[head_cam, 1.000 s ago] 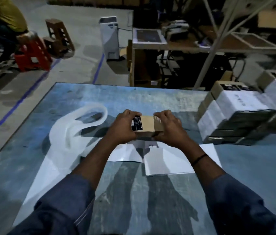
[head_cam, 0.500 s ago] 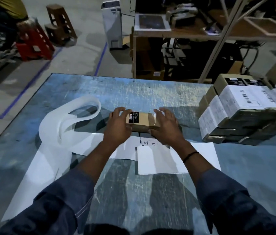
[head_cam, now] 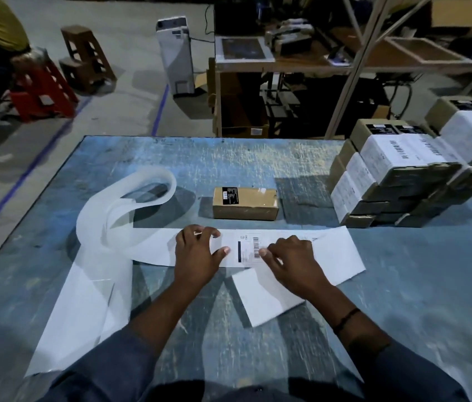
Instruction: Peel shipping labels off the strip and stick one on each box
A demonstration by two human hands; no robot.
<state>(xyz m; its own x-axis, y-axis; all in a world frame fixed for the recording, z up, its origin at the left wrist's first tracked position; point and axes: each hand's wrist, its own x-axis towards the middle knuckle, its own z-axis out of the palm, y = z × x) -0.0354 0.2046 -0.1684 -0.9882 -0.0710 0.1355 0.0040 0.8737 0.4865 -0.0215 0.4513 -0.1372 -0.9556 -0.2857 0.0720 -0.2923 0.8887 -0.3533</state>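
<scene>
A small brown box (head_cam: 245, 203) with a black sticker on its top lies alone on the blue table (head_cam: 258, 161), beyond my hands. The white label strip (head_cam: 333, 250) lies flat across the table in front of it. A printed label (head_cam: 248, 247) with a barcode shows between my hands. My left hand (head_cam: 197, 256) presses on the strip left of that label, thumb pointing right. My right hand (head_cam: 292, 262) rests on the strip with its fingertips touching the label's right side at the barcode.
Empty backing (head_cam: 130, 204) curls up in a loop at the left and trails to the near edge. A loose white sheet (head_cam: 261, 297) lies under my right wrist. Several labelled boxes (head_cam: 397, 169) are stacked at the right. Benches, stools and a seated person stand beyond the table.
Both hands have let go of the brown box, which now sits on the table, and have come back onto the label strip.
</scene>
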